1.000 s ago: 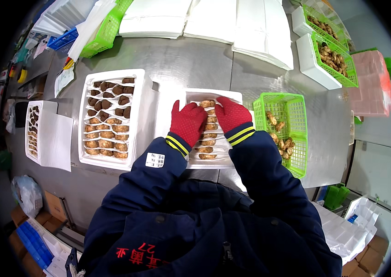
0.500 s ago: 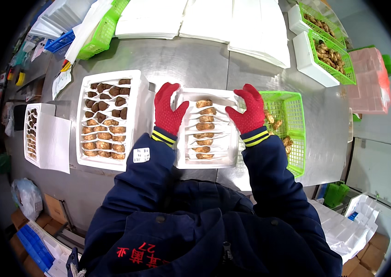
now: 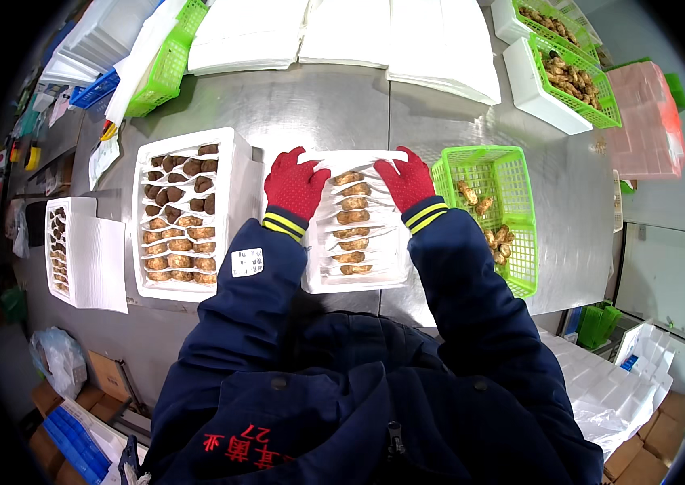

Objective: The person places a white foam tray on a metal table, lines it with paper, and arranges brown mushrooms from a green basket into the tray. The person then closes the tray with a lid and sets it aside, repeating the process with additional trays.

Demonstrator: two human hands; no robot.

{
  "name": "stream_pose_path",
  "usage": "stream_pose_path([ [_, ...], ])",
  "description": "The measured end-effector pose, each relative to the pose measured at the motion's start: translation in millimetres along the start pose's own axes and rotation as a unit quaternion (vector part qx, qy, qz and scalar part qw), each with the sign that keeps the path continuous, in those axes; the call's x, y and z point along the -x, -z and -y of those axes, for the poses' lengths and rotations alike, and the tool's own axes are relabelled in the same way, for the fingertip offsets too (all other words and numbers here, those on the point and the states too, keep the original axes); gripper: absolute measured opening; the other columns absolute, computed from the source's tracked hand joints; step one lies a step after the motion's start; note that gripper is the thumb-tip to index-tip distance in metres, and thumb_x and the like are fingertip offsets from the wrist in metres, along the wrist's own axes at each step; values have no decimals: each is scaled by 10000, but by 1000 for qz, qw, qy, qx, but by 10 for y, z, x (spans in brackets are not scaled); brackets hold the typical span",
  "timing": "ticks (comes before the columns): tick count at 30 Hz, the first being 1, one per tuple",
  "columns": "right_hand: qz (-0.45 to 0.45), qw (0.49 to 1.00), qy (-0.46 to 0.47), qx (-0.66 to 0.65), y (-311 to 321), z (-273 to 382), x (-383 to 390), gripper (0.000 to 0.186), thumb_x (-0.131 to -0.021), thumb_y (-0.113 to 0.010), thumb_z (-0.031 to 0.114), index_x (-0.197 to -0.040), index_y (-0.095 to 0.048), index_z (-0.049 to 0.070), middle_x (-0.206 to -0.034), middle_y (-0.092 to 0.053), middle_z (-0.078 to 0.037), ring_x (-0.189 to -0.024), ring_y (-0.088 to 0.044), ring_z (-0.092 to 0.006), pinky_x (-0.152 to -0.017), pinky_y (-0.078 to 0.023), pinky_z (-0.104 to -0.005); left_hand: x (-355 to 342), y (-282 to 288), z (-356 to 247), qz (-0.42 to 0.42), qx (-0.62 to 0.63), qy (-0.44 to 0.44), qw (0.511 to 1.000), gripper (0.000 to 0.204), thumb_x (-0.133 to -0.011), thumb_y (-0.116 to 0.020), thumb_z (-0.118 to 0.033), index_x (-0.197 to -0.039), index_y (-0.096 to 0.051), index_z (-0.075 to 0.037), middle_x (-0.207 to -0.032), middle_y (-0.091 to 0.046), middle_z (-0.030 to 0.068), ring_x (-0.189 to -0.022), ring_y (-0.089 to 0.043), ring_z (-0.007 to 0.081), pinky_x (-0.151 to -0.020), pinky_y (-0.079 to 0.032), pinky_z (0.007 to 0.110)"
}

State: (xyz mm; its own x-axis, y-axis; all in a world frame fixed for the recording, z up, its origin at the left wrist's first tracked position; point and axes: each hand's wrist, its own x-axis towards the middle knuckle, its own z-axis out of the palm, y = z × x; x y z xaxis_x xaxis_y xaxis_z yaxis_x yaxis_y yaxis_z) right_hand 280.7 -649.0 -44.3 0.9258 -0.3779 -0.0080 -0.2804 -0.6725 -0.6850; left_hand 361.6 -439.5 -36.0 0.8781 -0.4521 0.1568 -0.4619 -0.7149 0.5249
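A white foam box (image 3: pixel 316 271) stands in front of me, with a single column of several brown mushrooms (image 3: pixel 352 217) lying between folds of white paper. My left hand (image 3: pixel 296 187), in a red glove, grips its far left corner, thumb pointing inward. At the far right corner, my right hand (image 3: pixel 406 179), also red-gloved, is curled over the rim with its thumb inside. Whether the fingers also pinch the paper at the far rim, I cannot tell. To the right, a green plastic basket (image 3: pixel 530 218) holds a few loose mushrooms (image 3: pixel 501 242).
On the left stands a fuller foam box (image 3: pixel 142 242) with dark and light mushrooms in rows. Beyond it is a smaller white box (image 3: pixel 81 255). Stacked white sheets (image 3: pixel 346 32) line the steel table's (image 3: pixel 326 101) far side. Mushroom-filled green baskets (image 3: pixel 573 81) sit at the far right.
My right hand has moved left and inward over the box's far right corner, uncovering more of the green basket. My left hand's fingers have curled closer at the far left corner.
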Motion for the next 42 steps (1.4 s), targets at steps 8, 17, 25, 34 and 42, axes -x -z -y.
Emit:
stream_pose_path([
  [8,52,977,-88,188,-11,155,-130,424,-732,-620,429,-1023,-683,127,-1248,-532,-106,-1094,-528,-319,-887,-455,-446,-272,107,-226,161,-179,75,968,334,-763,-574,-376,-842,-705,-79,-1212,-560,140,-996,-600,303,-774,-499,465],
  [17,51,965,-102,235,-21,183,-147,396,-715,-620,429,-965,-711,136,-1270,-531,-86,-1079,-552,-297,-883,-459,-435,-88,224,-404,51,-243,10,969,280,-714,-679,-367,-839,-706,-118,-1167,-585,76,-1039,-562,275,-867,-398,517],
  [25,-1,968,-55,244,-2,223,108,508,-705,-657,491,-1102,-638,175,-1353,-445,-104,-1170,-456,-329,-840,-429,-515,136,-129,-612,123,-98,-175,972,239,-790,-552,-113,-1004,-612,-28,-1143,-586,168,-1027,-569,324,-882,-463,418],
  [34,-74,990,115,-18,877,44,1610,269,-773,-657,166,-1029,-627,87,-1045,-629,-116,-956,-596,-308,-798,-482,-393,302,-418,-848,74,-77,-247,963,446,-842,-528,-152,-1265,-481,-20,-1382,-406,166,-1317,-323,356,-1080,-261,469],
  [42,-224,960,-167,-31,1900,-1450,2259,173,-837,-649,160,-987,-652,73,-805,-672,-121,-743,-666,-222,-667,-512,-311,319,-634,-829,98,-132,-217,962,552,-813,-593,-203,-1301,-433,-1,-1379,-394,181,-1307,-318,371,-1090,-227,478],
])
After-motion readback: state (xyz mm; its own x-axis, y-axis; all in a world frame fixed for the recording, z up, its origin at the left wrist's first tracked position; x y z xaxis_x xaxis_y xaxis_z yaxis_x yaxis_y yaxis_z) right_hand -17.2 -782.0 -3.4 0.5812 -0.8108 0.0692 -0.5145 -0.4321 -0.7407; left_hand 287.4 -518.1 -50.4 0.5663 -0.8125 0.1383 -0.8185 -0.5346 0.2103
